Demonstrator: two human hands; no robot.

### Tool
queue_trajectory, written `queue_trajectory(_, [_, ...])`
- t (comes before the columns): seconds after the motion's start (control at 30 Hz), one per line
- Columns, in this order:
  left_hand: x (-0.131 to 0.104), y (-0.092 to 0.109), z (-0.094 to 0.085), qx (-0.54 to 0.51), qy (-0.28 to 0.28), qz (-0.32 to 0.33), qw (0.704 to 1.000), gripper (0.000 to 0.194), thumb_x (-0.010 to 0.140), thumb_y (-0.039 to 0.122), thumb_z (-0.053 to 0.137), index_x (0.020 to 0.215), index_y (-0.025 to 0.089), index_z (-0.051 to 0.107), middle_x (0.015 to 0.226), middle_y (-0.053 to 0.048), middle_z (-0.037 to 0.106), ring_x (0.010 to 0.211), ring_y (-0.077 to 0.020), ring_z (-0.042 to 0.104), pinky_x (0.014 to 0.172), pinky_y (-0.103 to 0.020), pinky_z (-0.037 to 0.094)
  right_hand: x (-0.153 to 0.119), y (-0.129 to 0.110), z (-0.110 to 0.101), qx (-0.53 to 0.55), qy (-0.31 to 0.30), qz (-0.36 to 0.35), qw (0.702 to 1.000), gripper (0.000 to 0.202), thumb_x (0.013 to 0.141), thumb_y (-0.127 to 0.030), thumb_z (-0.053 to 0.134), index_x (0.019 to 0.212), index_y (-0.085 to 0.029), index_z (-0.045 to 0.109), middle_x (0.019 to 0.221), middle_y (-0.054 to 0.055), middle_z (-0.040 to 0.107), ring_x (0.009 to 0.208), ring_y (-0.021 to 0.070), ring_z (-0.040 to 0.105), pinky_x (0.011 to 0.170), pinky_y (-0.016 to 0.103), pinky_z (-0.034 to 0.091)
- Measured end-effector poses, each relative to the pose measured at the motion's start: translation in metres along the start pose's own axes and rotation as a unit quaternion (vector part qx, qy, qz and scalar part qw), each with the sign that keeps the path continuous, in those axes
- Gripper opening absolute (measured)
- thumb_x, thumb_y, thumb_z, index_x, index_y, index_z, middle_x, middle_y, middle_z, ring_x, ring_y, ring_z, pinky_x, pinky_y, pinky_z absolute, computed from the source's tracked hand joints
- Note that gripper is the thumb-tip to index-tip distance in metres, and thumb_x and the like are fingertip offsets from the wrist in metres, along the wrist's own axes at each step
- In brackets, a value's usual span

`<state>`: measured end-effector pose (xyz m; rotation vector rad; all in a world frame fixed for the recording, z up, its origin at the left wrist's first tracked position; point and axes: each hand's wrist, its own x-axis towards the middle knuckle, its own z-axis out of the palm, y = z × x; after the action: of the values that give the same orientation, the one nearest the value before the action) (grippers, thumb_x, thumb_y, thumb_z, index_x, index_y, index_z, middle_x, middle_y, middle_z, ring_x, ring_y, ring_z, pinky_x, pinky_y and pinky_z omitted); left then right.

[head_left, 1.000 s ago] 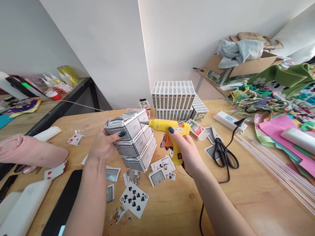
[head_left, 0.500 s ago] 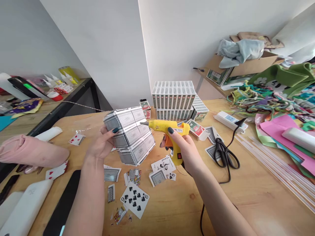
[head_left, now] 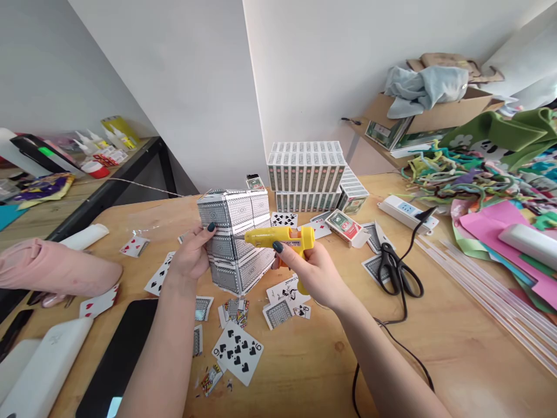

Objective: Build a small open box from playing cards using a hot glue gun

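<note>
A box-like structure made of playing cards (head_left: 248,217), backs facing out, stands tilted above the wooden table (head_left: 313,366). My left hand (head_left: 191,252) holds it by its left side, thumb on the front face. In my right hand (head_left: 307,267) is a yellow glue gun (head_left: 272,235), its nozzle pointing left at the structure's front edge. Whether the nozzle touches the cards I cannot tell. Below lie a nine of spades (head_left: 238,353), a joker card (head_left: 290,290), a face-down card (head_left: 279,314) and several cut card pieces.
Stacked card packs (head_left: 307,171) stand at the back. Right of centre are an open card box (head_left: 346,226), black scissors (head_left: 394,276), a power strip (head_left: 407,213) and clear glue sticks (head_left: 491,302). A pink roll (head_left: 61,267) and a phone (head_left: 119,354) lie left. The gun's cord trails right.
The card structure has turned and shifted slightly right with my left hand. My right hand has brought the glue gun left and a little lower, over the structure's front. Cards behind are now uncovered.
</note>
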<state>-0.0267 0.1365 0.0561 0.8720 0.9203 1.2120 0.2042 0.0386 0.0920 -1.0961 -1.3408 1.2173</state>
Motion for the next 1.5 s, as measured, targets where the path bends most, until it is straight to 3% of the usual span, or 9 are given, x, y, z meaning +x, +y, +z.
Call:
queue_trajectory(0.2, [-0.001,0.000,0.001,0.002,0.015,0.001,1.000,0.027,0.055,0.033,0.087,0.074,0.018,0.074,0.076,-0.002,0.076,0.067,-0.0177,0.069,0.056,-0.022,0.056,-0.002,0.000,0.002,-0.021,-0.004,-0.003,1.000,0.028,0.089,-0.040,0.050,0.073,-0.018,0.060,0.074,0.001,0.058,0.067,0.0128,0.052,0.062,0.026,0.042])
queue_trajectory(0.33, [-0.001,0.000,0.002,-0.006,0.008,-0.003,1.000,0.027,0.056,0.031,0.087,0.076,0.018,0.075,0.077,-0.001,0.076,0.067,-0.0166,0.069,0.058,-0.022,0.058,-0.005,0.000,0.006,-0.101,0.022,-0.011,0.995,0.026,0.089,-0.040,0.050,0.076,-0.019,0.058,0.070,0.000,0.054,0.062,0.0126,0.048,0.057,0.026,0.039])
queue_trajectory(0.6, [-0.005,0.002,0.006,0.002,-0.014,-0.001,1.000,0.023,0.069,0.032,0.080,0.085,0.018,0.074,0.089,-0.002,0.076,0.076,-0.0185,0.071,0.065,-0.023,0.059,-0.012,-0.002,0.021,-0.307,0.101,-0.169,0.931,0.021,0.090,-0.033,0.048,0.073,-0.021,0.046,0.070,0.002,0.054,0.067,0.0165,0.049,0.062,0.030,0.038])
queue_trajectory(0.67, [-0.007,0.002,0.008,0.010,-0.019,0.003,1.000,0.024,0.070,0.034,0.078,0.089,0.019,0.073,0.093,-0.003,0.076,0.083,-0.0213,0.072,0.070,-0.026,0.060,-0.012,-0.002,0.022,-0.288,0.102,-0.150,0.940,0.021,0.090,-0.033,0.049,0.073,-0.021,0.045,0.070,0.002,0.053,0.065,0.0153,0.048,0.060,0.028,0.038])
queue_trajectory(0.8, [-0.008,0.002,0.009,0.036,-0.045,0.017,0.998,0.043,0.064,0.030,0.083,0.104,0.022,0.070,0.100,-0.003,0.075,0.096,-0.0264,0.070,0.080,-0.032,0.060,-0.010,-0.003,0.019,-0.168,0.064,-0.036,0.983,0.021,0.088,-0.033,0.050,0.072,-0.021,0.045,0.063,-0.003,0.050,0.054,0.0106,0.044,0.053,0.025,0.035])
queue_trajectory(0.93, [-0.008,0.002,0.009,0.054,-0.072,0.017,0.996,0.062,0.058,0.025,0.087,0.116,0.024,0.065,0.099,-0.005,0.076,0.101,-0.0309,0.068,0.082,-0.036,0.059,-0.007,0.000,0.015,-0.084,0.032,0.030,0.995,0.023,0.088,-0.039,0.049,0.077,-0.019,0.052,0.059,-0.004,0.048,0.050,0.0095,0.042,0.049,0.024,0.034])
queue_trajectory(1.2, [-0.008,0.002,0.009,0.050,-0.051,0.014,0.997,0.061,0.054,0.025,0.088,0.111,0.025,0.067,0.098,-0.005,0.076,0.102,-0.0341,0.068,0.080,-0.039,0.060,-0.006,0.004,0.019,-0.122,0.075,-0.020,0.989,0.022,0.086,-0.034,0.051,0.069,-0.019,0.052,0.064,-0.001,0.054,0.058,0.0118,0.047,0.058,0.027,0.038])
queue_trajectory(1.5, [-0.009,0.003,0.012,0.063,-0.052,0.023,0.996,0.062,0.054,0.027,0.088,0.112,0.025,0.066,0.102,-0.006,0.075,0.102,-0.0343,0.067,0.080,-0.039,0.060,-0.006,0.000,0.019,-0.134,0.070,-0.020,0.988,0.025,0.088,-0.033,0.049,0.068,-0.022,0.039,0.061,-0.003,0.045,0.054,0.0108,0.039,0.049,0.024,0.029])
